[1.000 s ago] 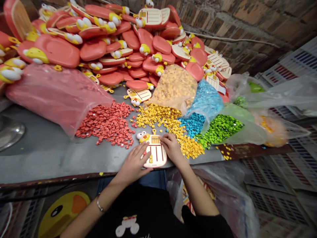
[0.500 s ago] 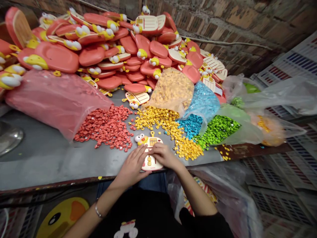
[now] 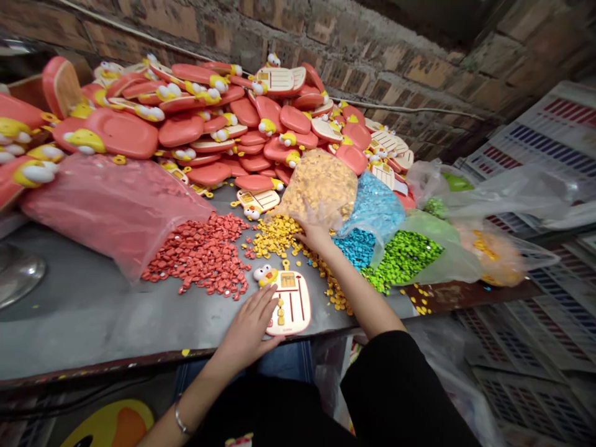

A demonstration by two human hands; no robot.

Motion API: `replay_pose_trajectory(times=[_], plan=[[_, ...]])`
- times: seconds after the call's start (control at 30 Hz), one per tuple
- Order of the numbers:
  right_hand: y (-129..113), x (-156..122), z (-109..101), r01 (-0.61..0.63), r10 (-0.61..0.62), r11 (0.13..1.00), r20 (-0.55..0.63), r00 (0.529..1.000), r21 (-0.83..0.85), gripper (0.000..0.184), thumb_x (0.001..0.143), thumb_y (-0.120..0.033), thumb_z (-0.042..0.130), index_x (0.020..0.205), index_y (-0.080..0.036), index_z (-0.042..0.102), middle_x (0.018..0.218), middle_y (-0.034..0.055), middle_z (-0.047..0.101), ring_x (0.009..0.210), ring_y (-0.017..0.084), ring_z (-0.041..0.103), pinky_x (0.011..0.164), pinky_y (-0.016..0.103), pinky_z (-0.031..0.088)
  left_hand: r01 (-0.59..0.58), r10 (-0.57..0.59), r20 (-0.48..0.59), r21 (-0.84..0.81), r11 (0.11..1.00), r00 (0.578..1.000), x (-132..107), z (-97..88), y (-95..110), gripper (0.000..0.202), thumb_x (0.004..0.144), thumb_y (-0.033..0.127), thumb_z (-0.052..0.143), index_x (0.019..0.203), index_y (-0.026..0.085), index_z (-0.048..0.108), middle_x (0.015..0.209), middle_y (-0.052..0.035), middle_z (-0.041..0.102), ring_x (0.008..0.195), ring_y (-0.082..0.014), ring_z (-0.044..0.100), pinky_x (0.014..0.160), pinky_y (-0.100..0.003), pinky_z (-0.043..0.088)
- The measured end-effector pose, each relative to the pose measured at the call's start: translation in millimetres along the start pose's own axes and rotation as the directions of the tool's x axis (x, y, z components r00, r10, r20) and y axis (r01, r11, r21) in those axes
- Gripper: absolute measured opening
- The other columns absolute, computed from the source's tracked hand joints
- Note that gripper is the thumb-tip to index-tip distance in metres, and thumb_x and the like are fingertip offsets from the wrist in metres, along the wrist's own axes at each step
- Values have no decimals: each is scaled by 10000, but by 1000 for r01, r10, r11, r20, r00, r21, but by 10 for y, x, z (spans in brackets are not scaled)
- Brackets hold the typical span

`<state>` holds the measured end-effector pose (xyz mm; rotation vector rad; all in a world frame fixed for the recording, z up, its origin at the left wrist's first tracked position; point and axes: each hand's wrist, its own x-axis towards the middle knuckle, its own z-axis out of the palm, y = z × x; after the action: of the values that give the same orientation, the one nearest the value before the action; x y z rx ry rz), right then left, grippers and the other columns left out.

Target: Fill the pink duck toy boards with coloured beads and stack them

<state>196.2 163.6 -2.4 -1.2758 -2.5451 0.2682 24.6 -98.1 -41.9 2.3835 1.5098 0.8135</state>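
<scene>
A cream toy board (image 3: pixel 300 304) with a white-eyed yellow duck head at its upper left lies on the table near the front edge. Slots run down its face, and a few yellow pieces sit in the left part. My left hand (image 3: pixel 249 320) holds the board's left side, fingers along the face and thumb at the bottom edge. Farther back, my right hand (image 3: pixel 313 234) reaches into the loose yellow pieces (image 3: pixel 274 234) at the mouth of their bag. Its fingers look apart, though the tips are partly lost among the pieces.
Red pieces (image 3: pixel 200 257) spill from a pink-looking bag (image 3: pixel 107 205) on the left. Blue pieces (image 3: pixel 357 247) and green pieces (image 3: pixel 410 254) lie to the right. Behind them, a tall heap of red-backed duck toys (image 3: pixel 186 127) leans toward the brick wall (image 3: pixel 395 68).
My right hand has left the board and moved up and away to the yellow pieces. My left hand stays on the board. The camera view has tilted up slightly.
</scene>
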Motion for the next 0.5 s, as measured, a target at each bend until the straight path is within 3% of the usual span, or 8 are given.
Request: replay_pose_trajectory(times=[0.3,0.5], plan=[[41,99,13,15,-15,1000,8,1000,-8,542,819,-124,596,1328,-303,547,1371,36,560,1217,290,519,1030,430,393,0,0,1,14,1000,1000,-1,1,0,656,797,335,682,1361,141,409,1496,-183,378,1382,-331,351,1064,-503,401],[140,315,-34,11,1,969,48,999,-246,539,886,-211,523,1410,-320,463,1380,42,555,1294,344,432,1053,538,364,2,-2,10,12,1000,1000,6,-6,7,622,794,315,678,1339,134,440,1501,-177,373,1387,-326,344,1074,-497,397]])
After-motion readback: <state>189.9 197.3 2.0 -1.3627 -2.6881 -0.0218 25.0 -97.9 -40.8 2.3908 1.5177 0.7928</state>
